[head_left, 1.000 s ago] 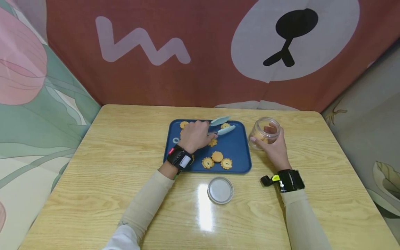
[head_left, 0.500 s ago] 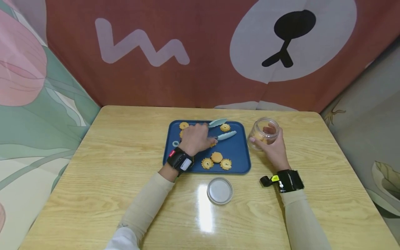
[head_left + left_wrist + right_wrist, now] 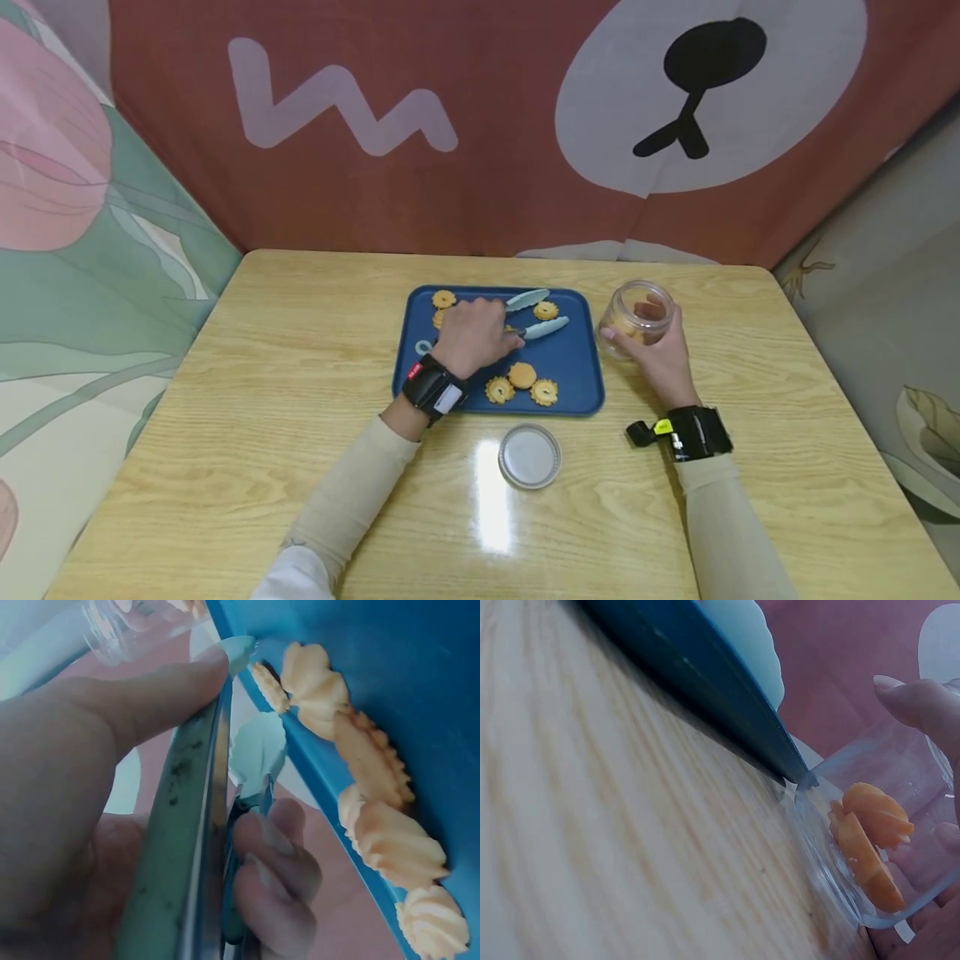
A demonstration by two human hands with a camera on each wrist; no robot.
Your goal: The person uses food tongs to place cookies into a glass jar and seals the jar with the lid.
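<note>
Rust-red cloth point(image 3: 495, 200) printed with a pale zigzag point(image 3: 341, 96) and an animal's muzzle point(image 3: 708, 125) hangs upright well beyond the fingers of both hands, with leafy panelling point(image 3: 67, 308) off to the left. Below it, the wood-grained desk point(image 3: 247, 433) carries everything at hand.

The person's left hand point(image 3: 472, 337) holds a pair of tongs point(image 3: 546, 327) over a blue tray point(image 3: 566, 358). Its thumb lies along one arm of the tongs and its fingers point(image 3: 274, 907) curl round the other, leaving a gap between the two pale tips, which point away from the fingers, toward the right hand. From above, one scalloped cookie point(image 3: 546, 310) shows between those tips. Three more cookies point(image 3: 522, 375) sit in a small cluster nearer the person than these fingers, and two others point(image 3: 444, 298) lie just past the knuckles, toward the tray's far left corner. A small pale ring point(image 3: 423, 347) shows on the other side of the hand from the tips.

The right hand point(image 3: 663, 358) grips a clear glass jar point(image 3: 636, 321) just beside the tray, its thumb and fingers wrapped around the wall. Inside, next to these fingers, lie orange-brown cookies point(image 3: 866, 859). A round lid point(image 3: 529, 456) rests on the desk, nearer the person than either hand's fingers and sideways between the two hands. Black bands point(image 3: 435, 387) circle both wrists, over light sleeves point(image 3: 352, 492).
</note>
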